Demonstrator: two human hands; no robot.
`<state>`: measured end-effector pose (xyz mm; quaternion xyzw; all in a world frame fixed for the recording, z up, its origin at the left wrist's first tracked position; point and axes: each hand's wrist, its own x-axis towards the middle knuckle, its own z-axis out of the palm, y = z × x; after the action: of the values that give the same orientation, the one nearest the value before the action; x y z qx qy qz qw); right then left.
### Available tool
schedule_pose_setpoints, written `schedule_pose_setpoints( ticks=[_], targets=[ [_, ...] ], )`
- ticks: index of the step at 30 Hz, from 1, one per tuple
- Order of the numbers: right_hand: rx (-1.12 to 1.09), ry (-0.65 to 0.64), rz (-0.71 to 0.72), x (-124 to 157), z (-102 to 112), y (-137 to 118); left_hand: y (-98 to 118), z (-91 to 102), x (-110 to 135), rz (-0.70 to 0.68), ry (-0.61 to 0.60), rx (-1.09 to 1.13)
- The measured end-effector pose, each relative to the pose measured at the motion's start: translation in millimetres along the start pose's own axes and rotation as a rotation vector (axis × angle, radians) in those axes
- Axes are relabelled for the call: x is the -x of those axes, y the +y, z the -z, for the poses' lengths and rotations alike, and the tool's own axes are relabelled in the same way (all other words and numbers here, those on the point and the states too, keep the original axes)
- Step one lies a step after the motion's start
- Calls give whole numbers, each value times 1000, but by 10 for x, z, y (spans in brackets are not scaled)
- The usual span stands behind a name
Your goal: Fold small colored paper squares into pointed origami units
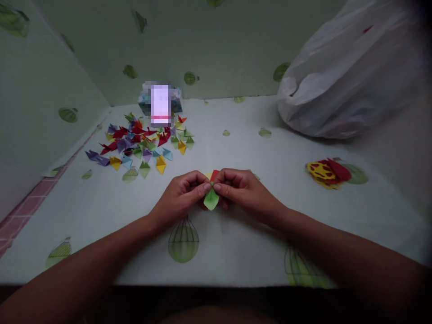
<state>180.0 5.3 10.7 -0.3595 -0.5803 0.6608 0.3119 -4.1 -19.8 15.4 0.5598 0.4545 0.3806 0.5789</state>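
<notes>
Between my two hands is a small piece of folded green paper, its pointed lower end hanging below my thumbs. My left hand pinches it from the left, thumb against curled fingers. From the other side my right hand pinches the same paper near its top. Red paper and a bit of yellow show just behind the fingertips, partly hidden, lying under or behind the hands. Farther left lies a heap of small folded paper figures in purple, red, green, yellow, orange and blue.
A lit phone leans on a patterned box behind the heap. At the back right a large white plastic bag rests on the table. Yellow and red paper cut-outs lie to the right. Walls close the back and left.
</notes>
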Motion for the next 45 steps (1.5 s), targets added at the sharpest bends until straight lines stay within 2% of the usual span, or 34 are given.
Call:
schedule_pose_setpoints(
  ticks=[5,12,26,32,36,45],
  targets=[
    [57,-12,51,3,-2,-18,8,-1,-2,4,6,-2],
    [-15,-20,23,5,-2,-16,-12,-3,-11,24,2,60],
    [80,-5,45,4,-2,-11,-10,0,-6,7,-13,18],
    [310,54,180,14,6,-6,-16,-6,3,-7,-7,14],
    [439,76,267,25,17,-21,-6,-5,2,36,-19,67],
    [337,-34,161,2,67,-46,-51,30,-23,184,-69,208]
  ],
)
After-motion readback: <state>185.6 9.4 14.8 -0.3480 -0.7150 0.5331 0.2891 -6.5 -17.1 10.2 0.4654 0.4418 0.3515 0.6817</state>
